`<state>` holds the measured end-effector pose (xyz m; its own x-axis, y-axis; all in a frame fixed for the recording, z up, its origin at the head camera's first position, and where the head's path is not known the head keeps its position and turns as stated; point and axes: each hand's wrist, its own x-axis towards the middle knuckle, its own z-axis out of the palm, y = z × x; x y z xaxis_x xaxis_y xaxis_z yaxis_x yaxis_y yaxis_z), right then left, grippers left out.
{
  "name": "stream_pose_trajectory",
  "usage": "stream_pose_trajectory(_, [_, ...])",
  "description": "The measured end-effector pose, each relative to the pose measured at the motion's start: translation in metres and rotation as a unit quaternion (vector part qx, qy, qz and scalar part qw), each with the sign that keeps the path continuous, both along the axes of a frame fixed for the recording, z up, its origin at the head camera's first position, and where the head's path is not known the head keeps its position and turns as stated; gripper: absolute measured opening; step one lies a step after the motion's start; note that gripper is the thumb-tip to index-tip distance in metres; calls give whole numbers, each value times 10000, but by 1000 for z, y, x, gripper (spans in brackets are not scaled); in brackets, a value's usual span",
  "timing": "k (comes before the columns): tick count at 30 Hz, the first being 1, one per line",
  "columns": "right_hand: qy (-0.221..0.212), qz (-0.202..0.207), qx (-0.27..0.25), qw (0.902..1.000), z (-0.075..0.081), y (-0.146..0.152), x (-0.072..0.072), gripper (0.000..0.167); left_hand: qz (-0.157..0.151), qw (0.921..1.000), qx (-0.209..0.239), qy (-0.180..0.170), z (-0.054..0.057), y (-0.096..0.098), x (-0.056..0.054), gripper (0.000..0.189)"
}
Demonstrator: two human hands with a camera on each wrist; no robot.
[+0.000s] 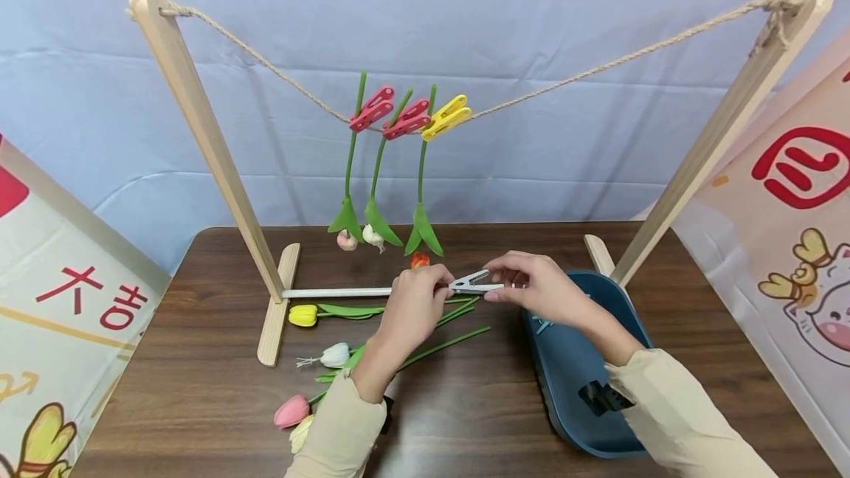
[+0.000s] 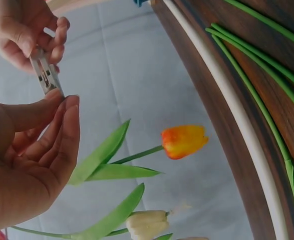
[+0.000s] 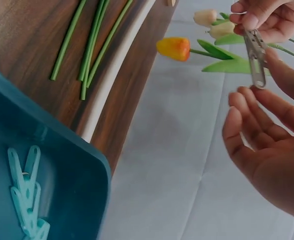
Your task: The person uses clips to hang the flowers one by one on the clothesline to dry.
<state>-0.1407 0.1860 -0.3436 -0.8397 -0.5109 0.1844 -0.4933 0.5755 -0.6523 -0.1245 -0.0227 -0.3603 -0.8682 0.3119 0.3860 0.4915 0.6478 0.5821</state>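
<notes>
A whitish-grey clothespin (image 1: 471,283) spans the gap between my two hands, above the white crossbar. My left hand (image 1: 413,306) pinches one end between thumb and fingertips. At the other end, my right hand (image 1: 541,288) holds the spread handles between thumb and index finger, its other fingers loosely bent. The same clothespin (image 3: 256,60) shows in the right wrist view. Behind the hands, three artificial tulips hang upside down from a rope (image 1: 265,61), held by two pink clothespins (image 1: 406,120) and a yellow clothespin (image 1: 447,117). The orange tulip (image 2: 183,142) hangs nearest my hands.
Several tulips, including a yellow one (image 1: 303,316) and a pink one (image 1: 292,411), lie on the brown table (image 1: 199,389). At right stands a blue bin (image 1: 564,404) containing light-blue clothespins (image 3: 25,195). Wooden posts (image 1: 206,139) support the rope; a white crossbar (image 1: 339,293) runs low.
</notes>
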Motion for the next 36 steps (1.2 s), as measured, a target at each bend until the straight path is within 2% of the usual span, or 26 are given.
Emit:
stream_pose_trajectory(8, [27,-113,-337,9994,0,1,0,27,55,9997,122,191,-4,4,1,5])
stream_pose_trajectory(13, [-194,-100,-348,9992,0,6,0,25,66,9999,36,-79,-11,6,2,5])
stream_pose_trajectory(17, [-415,-219,-271,9985,0,17,0,25,213,9975,-518,-426,-27,4,4,6])
stream_pose_trajectory(22, [-571,-431,-216,9972,-1,35,-2,24,570,9842,-1348,-993,-55,1,8,11])
stream_pose_trajectory(24, [-599,-537,-206,9965,-2,42,-2,23,700,9779,-1551,-1218,-65,0,10,19])
stream_pose_trajectory(27, [-634,-716,-246,9951,-2,49,-2,24,927,9703,-1768,-1369,-79,-1,14,28])
stream_pose_trajectory(30, [-655,-909,-340,9931,-2,55,0,26,1156,9648,-1927,-1370,-87,-1,17,23])
stream_pose_trajectory(36, [-560,-1035,-395,9923,-6,61,-1,26,1424,9531,-2178,-1547,-96,-2,19,14])
